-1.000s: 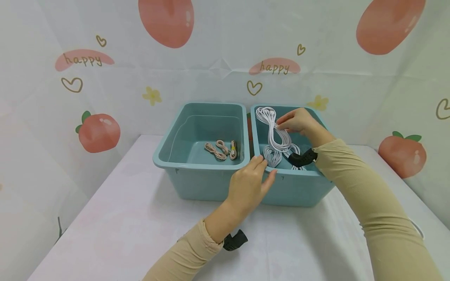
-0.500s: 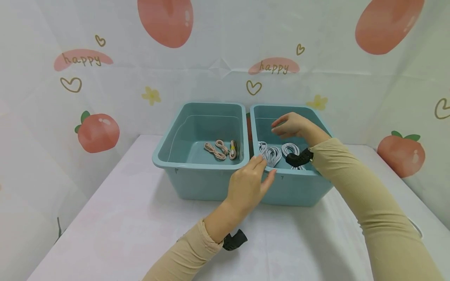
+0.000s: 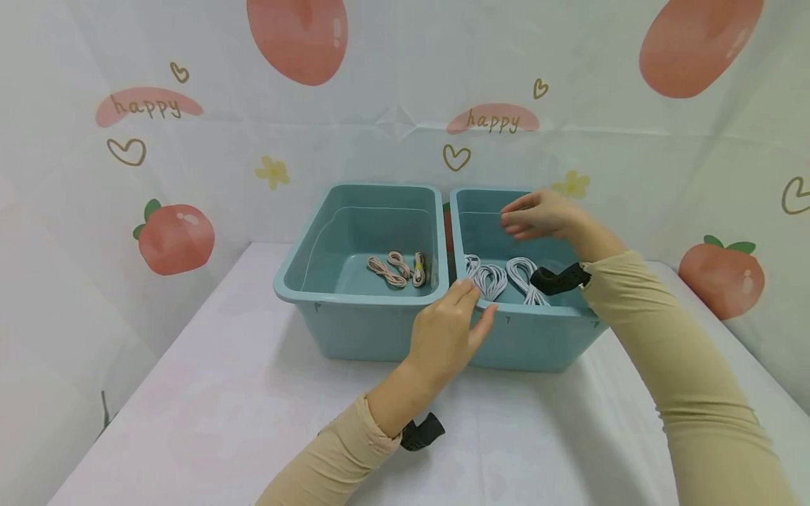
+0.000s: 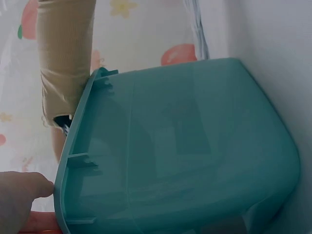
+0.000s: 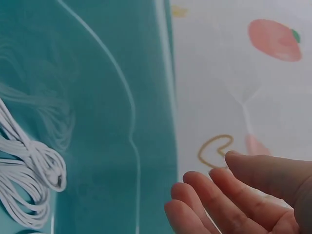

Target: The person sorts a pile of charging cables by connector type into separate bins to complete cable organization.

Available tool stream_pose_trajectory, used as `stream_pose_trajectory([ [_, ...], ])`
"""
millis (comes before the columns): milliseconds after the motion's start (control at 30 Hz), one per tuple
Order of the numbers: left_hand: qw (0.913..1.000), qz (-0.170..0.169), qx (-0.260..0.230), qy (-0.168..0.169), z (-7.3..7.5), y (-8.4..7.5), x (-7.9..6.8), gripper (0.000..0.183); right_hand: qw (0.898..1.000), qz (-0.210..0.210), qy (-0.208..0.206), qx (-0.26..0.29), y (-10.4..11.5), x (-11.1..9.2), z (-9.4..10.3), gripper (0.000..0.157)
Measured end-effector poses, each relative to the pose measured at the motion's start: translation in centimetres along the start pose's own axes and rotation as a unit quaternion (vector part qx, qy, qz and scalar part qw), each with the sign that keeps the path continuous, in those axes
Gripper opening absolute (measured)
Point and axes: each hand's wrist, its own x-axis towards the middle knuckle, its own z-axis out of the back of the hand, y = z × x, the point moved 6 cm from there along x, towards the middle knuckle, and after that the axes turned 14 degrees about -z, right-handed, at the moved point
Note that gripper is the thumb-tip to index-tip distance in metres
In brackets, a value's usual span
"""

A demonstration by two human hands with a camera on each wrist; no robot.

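Observation:
My right hand (image 3: 544, 214) hovers above the right blue-green bin (image 3: 557, 310), fingers loosely extended and holding nothing; the right wrist view shows the same bare fingers (image 5: 195, 214) near the bin's edge. In that bin lie coiled white cables: one bundle (image 3: 490, 282) at the front left, another (image 3: 524, 280) nearer the middle. A further white coil sits partly hidden along the left wall. My left hand (image 3: 443, 334) rests its fairly straight fingers on the bin's front-left corner. In the left wrist view its thumb (image 4: 39, 186) touches the rim (image 4: 59, 195).
Close beside it on the left stands a matching bin (image 3: 354, 300) with three small beige cable bundles (image 3: 399, 266) inside. Both bins sit on a white-covered table (image 3: 253, 407), against a white printed backdrop (image 3: 380, 140). A dark thin cord (image 3: 105, 411) shows at far left.
My right hand let go of a long white cable bundle, which dropped into the right bin. Since then the hand has drifted up and to the right. The left hand has stayed put.

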Motion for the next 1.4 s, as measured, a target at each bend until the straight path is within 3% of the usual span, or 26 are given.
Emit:
stream_pose_trajectory([
  [533, 0.9999, -0.004, 0.007, -0.012, 0.1, 0.1, -0.1, 0.026, 0.999, 0.048, -0.016, 0.02, -1.9, -4.4, 2.9, 0.048],
  [800, 1.0, -0.001, 0.007, -0.005, 0.0, 0.1, 0.0, 0.026, 0.997, 0.041, -0.024, 0.052, -4.5, -6.4, 4.2, 0.012],
  [1200, 0.9999, -0.003, 0.012, -0.007, 0.0, 0.0, -0.1, 0.026, 0.996, 0.048, -0.054, 0.06, -8.6, -8.4, 5.9, 0.019],
  [1400, 0.9999, -0.001, 0.011, -0.003, -0.1, 0.0, -0.1, 0.027, 0.984, 0.061, -0.06, 0.156, -11.4, -9.7, 6.9, 0.028],
])
